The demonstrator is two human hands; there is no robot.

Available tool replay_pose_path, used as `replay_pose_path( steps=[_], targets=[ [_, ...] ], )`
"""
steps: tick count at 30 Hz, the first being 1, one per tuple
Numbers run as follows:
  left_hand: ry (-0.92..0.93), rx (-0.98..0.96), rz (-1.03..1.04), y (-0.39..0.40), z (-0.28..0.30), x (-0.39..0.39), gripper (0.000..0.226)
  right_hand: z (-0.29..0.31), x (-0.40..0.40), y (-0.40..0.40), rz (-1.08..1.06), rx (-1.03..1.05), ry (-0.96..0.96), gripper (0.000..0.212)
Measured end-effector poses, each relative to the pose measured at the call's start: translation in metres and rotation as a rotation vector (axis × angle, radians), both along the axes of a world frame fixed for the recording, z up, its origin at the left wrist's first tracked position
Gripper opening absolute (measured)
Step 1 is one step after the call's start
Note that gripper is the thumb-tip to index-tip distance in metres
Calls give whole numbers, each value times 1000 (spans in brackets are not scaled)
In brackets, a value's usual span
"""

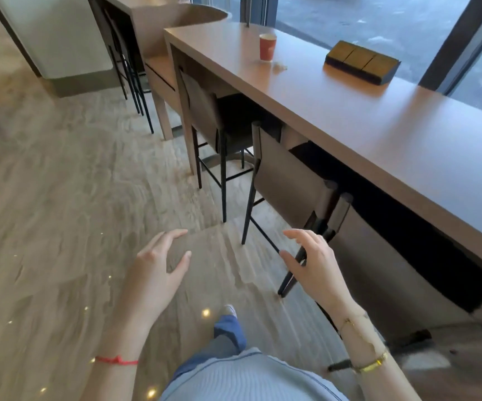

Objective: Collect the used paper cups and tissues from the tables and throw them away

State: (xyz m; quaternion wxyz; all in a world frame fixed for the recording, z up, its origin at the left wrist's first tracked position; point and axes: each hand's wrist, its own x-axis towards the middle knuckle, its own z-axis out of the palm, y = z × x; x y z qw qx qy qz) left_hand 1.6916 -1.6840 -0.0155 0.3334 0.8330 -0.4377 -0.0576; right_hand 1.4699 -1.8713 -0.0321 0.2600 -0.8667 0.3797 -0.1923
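cup: red paper cup point(268, 46) stands upright on the long counter point(349, 117), toward its far end, untouched.
tissue: small crumpled tissue point(279, 66) lies on the counter just beside the cup, on the near side of it.
box: dark box with a tan top point(363, 62) sits on the same counter, right of the cup, nearer the window point(378, 18).
stools: stools point(286, 175) are tucked under the counter, between me and the cup.
step: I judge this as the approach; nothing collected yet, cup and tissue well apart from both hands.
next move: I need to walk along the counter to the cup, then reach over the stools; one hand for the cup, the other for the tissue looks workable.
left hand: left hand point(158, 264) held out low over the floor, well short of the cup, fingers spread and loosely curved, holding nothing.
right hand: right hand point(315, 261) same height, nearer the counter, above a stool leg, fingers relaxed apart, holding nothing.
bin: I see no bin from here.
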Motion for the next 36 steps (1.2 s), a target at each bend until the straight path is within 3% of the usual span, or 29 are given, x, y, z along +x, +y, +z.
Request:
replay_pose_path(
  steps=[11,22,30,36],
  targets=[
    [-109,-10,-145,-237,45,183,36,44,180,-207,-97,-32,-143,35],
    [-128,-81,-239,-467,64,305,47,52,300,-418,-195,-73,-178,29],
    [-60,-77,-296,-633,74,368,70,65,371,-565,-266,-83,-168,29],
    [19,-72,-361,-732,68,394,89,56,414,-629,-362,-25,-90,30]
  ],
)
